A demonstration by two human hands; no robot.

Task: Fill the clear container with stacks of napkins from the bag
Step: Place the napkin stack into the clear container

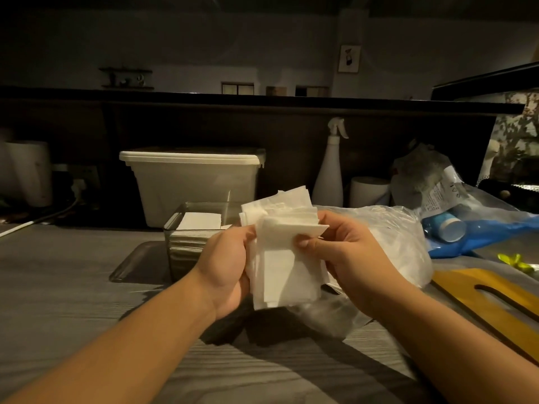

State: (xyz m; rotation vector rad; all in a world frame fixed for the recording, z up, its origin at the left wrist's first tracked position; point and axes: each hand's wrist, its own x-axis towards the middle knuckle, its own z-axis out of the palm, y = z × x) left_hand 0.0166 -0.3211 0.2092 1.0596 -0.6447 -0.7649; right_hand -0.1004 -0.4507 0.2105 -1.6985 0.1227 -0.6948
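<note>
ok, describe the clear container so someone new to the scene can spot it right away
Find the big lidded white tub at the back of the grey counter. Directly in front of it, just beyond the left hand, sits the clear container. It is the only see-through box, with white napkins stacked inside.

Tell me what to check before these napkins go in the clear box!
1. Left hand and right hand both grip the napkins: ok.
2. Napkins lined up: not ok, edges fan out.
3. Container top open: ok.
4. Room left in container: cannot tell; a stack lies inside.
5. Bag out of the way: ok, it lies to the right.
</note>
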